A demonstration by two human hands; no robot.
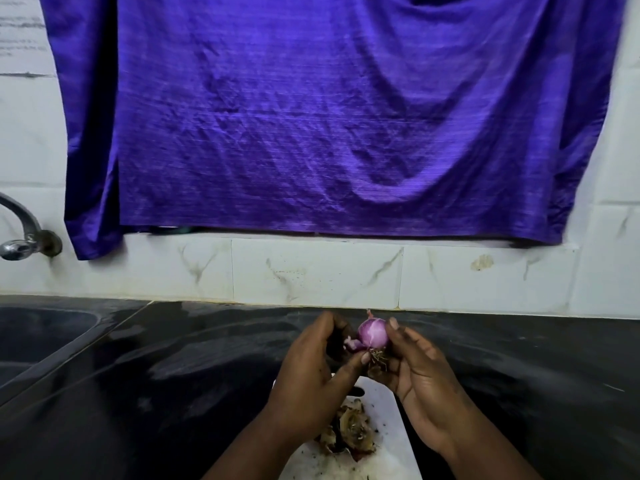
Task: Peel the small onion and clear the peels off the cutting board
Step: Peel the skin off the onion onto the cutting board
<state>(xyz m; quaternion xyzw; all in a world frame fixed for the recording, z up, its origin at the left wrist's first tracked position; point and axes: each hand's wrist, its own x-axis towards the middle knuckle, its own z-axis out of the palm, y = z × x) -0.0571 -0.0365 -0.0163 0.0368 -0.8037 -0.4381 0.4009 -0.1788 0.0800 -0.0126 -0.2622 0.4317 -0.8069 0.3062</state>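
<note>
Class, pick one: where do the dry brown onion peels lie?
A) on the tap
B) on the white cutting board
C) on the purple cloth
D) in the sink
B: the peels lie heaped on the cutting board, below the raised onion.

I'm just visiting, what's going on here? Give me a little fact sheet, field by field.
Onion: small, purple, mostly peeled, roots attached, held in the air
Right hand: holds the onion
Left hand: pinches a skin flap at the onion's side
Peels: brown pile on the white cutting board
Counter: dark, glossy
Backdrop: purple cloth over white tiles
</note>
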